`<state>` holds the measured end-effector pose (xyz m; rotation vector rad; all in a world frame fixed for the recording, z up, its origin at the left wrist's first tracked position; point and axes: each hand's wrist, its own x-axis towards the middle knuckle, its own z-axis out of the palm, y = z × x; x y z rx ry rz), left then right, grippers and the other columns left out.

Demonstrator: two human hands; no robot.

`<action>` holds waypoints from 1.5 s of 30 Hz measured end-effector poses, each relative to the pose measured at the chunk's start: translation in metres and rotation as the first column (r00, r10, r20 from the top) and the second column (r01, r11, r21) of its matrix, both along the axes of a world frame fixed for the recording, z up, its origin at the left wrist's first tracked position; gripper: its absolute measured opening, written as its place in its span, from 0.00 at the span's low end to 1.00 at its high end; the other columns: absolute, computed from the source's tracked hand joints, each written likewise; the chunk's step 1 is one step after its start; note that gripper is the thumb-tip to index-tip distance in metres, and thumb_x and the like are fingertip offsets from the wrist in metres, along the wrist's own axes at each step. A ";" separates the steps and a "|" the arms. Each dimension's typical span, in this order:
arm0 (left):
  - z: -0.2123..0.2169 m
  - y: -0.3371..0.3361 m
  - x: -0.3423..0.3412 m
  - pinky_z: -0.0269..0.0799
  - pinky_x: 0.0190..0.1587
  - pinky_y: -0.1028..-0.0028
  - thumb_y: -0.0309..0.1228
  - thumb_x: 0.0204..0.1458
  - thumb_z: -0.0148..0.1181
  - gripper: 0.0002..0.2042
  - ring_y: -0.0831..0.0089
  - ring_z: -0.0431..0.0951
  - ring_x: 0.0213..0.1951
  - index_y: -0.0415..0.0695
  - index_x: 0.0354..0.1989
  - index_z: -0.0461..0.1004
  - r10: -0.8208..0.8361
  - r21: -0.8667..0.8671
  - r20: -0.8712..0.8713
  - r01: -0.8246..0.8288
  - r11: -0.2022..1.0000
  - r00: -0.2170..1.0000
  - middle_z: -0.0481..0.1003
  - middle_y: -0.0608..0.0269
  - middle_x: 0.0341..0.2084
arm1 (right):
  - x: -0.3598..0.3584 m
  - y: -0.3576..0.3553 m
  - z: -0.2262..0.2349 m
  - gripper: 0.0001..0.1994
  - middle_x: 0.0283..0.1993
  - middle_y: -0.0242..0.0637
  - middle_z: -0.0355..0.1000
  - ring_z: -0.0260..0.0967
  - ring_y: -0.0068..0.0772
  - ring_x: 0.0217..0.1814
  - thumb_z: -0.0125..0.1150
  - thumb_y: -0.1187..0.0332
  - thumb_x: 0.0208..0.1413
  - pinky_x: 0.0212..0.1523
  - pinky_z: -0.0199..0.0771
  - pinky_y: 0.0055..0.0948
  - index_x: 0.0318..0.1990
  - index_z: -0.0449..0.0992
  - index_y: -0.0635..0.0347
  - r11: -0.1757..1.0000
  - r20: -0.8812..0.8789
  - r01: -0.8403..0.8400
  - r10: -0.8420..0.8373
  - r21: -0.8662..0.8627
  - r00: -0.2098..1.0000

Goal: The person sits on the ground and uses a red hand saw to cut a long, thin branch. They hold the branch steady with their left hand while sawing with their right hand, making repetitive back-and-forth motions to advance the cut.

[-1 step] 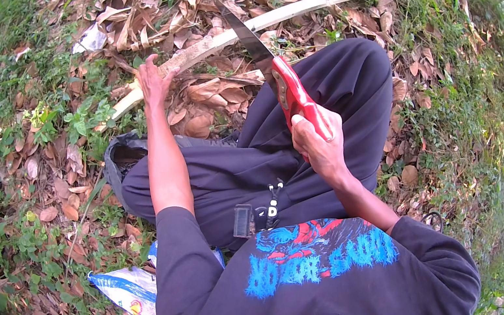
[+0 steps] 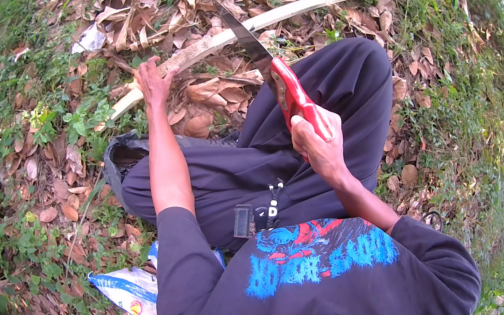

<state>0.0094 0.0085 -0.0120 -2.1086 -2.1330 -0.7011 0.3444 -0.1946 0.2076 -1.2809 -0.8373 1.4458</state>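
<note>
A long, pale, curved stripped branch (image 2: 282,15) lay across dry brown leaves (image 2: 202,93) before the seated person. The red-handled handsaw (image 2: 282,80) rested its dark blade on it, the right hand (image 2: 319,143) clenched around its handle. The left hand (image 2: 154,80) pressed the branch's lower end, fingers wrapped over it.

We cannot see the lower end of the saw handle (image 2: 299,100); our right hand (image 2: 319,147) covers it. At eight o'clock our sleeve hides part of the white sack (image 2: 124,290). At eleven o'clock, our left hand (image 2: 153,81) covers a stretch of the pale stick (image 2: 282,14).
</note>
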 end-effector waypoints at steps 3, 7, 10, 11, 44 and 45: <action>-0.002 -0.001 0.010 0.66 0.54 0.57 0.50 0.47 0.69 0.25 0.56 0.70 0.45 0.49 0.50 0.78 -0.032 -0.015 0.015 0.033 0.999 0.999 0.73 0.62 0.41 | -0.003 -0.003 -0.008 0.09 0.19 0.23 0.65 0.60 0.12 0.18 0.58 0.71 0.61 0.20 0.60 0.18 0.28 0.70 0.60 1.000 0.043 -0.014 0.014 0.003 0.999; -0.023 0.010 -0.002 0.64 0.60 0.56 0.50 0.54 0.64 0.24 0.53 0.71 0.56 0.46 0.52 0.78 -0.037 0.009 0.077 0.036 0.999 0.996 0.76 0.56 0.52 | -0.012 0.001 -0.016 0.08 0.19 0.23 0.64 0.59 0.12 0.19 0.58 0.72 0.61 0.20 0.60 0.19 0.28 0.70 0.62 1.000 0.038 -0.009 0.010 -0.020 0.999; -0.022 0.017 0.007 0.58 0.67 0.55 0.54 0.60 0.53 0.27 0.47 0.64 0.64 0.44 0.58 0.74 0.007 -0.134 0.036 -0.002 0.991 0.999 0.72 0.57 0.60 | -0.015 0.002 -0.027 0.08 0.19 0.24 0.64 0.58 0.12 0.19 0.58 0.72 0.60 0.20 0.59 0.20 0.30 0.70 0.63 1.000 0.120 -0.009 0.010 -0.010 0.993; -0.026 0.019 0.004 0.58 0.68 0.54 0.54 0.61 0.51 0.28 0.46 0.63 0.65 0.44 0.58 0.74 0.009 -0.132 0.034 -0.004 0.991 0.999 0.71 0.56 0.61 | -0.017 0.002 -0.029 0.08 0.19 0.24 0.64 0.58 0.12 0.19 0.57 0.72 0.60 0.20 0.59 0.20 0.30 0.71 0.64 1.000 0.112 -0.017 0.019 -0.018 0.994; -0.018 0.000 -0.010 0.65 0.53 0.54 0.48 0.57 0.56 0.22 0.55 0.73 0.49 0.48 0.54 0.74 -0.221 -0.183 -0.038 0.211 0.960 0.975 0.75 0.56 0.46 | -0.023 0.019 -0.042 0.07 0.20 0.22 0.62 0.58 0.11 0.19 0.57 0.71 0.62 0.19 0.59 0.18 0.32 0.70 0.62 0.998 0.044 -0.059 0.059 0.004 0.997; -0.018 0.001 -0.010 0.65 0.53 0.54 0.49 0.57 0.56 0.22 0.55 0.73 0.49 0.47 0.54 0.74 -0.213 -0.188 -0.051 0.200 0.962 0.976 0.75 0.56 0.45 | -0.027 0.019 -0.045 0.07 0.20 0.22 0.62 0.58 0.11 0.19 0.57 0.71 0.62 0.19 0.59 0.18 0.32 0.70 0.62 0.998 0.043 -0.056 0.056 0.000 0.998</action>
